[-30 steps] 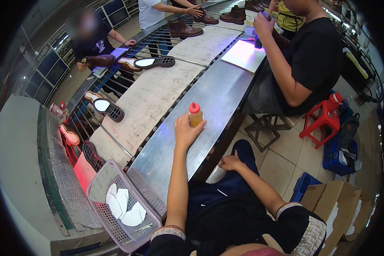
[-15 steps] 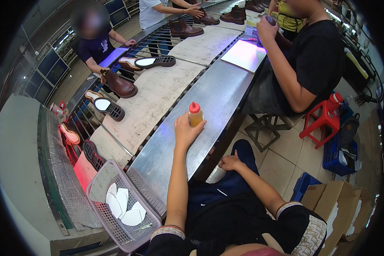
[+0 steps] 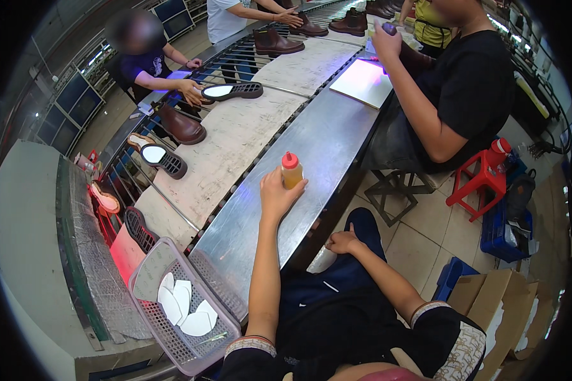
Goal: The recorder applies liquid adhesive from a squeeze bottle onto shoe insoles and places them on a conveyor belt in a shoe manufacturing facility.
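My left hand (image 3: pixel 278 195) is wrapped round a squeeze bottle (image 3: pixel 291 171) with a red cap and yellowish contents. The bottle stands upright on the metal side table (image 3: pixel 248 235). Lower down, my right hand (image 3: pixel 342 242) rests on my dark trousers near the knee, fingers curled and nothing visible in them. Left of my left forearm is a pale plastic basket (image 3: pixel 140 279) holding several white cut pieces (image 3: pixel 196 322). Beyond the side table, a dark shoe sole (image 3: pixel 140 230), another sole with a white patch (image 3: pixel 163 161) and a brown boot (image 3: pixel 183 126) lie on the conveyor.
A roller conveyor with pale boards (image 3: pixel 225 149) runs alongside, carrying more boots (image 3: pixel 277 43) farther up. A person in black (image 3: pixel 464 95) sits at the right beside a white board (image 3: pixel 362 82). Another person's hand (image 3: pixel 190 91) is across the conveyor. A red stool (image 3: pixel 480 181) and cardboard boxes (image 3: pixel 499 298) stand at right.
The person across the conveyor has let go of the brown boot and reached to the sole farther up. The seated person's raised hand has shifted left. My hands have stayed put.
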Available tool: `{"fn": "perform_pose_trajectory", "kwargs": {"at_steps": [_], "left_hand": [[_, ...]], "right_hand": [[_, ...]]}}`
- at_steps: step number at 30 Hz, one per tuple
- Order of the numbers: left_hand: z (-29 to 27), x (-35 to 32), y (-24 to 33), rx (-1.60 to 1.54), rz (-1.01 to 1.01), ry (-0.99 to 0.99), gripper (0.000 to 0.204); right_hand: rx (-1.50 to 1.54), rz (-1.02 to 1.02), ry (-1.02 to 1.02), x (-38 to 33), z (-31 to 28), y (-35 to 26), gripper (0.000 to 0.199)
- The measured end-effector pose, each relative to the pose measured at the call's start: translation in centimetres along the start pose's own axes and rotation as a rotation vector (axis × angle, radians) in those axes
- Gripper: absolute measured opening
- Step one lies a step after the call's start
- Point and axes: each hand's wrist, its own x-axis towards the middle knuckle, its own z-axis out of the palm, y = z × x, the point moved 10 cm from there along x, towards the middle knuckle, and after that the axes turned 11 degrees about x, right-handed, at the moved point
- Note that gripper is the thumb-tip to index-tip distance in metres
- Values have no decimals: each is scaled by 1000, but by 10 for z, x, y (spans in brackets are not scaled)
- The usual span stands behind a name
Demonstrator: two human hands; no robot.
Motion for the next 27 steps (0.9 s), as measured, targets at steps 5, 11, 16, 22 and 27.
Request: {"fn": "perform_pose_trajectory", "kwargs": {"at_steps": [5,11,16,22,27], "left_hand": [[0,-1,-1,-1,-4,-11,46],[-2,-2,-2,10,11,12,46],[-5,-3,-1,21,32,36,47],[-6,-4,-3,24,24,36,47],[-8,-5,-4,14,22,38,47]], "right_hand": [[30,-13,-2,-1,0,-2,37],[21,-16,11,-2,0,-4,37],[34,-18,4,0,3,-2,36],[36,-18,12,2,6,-1,35],[25,-12,23,1,6,-2,35]]}}
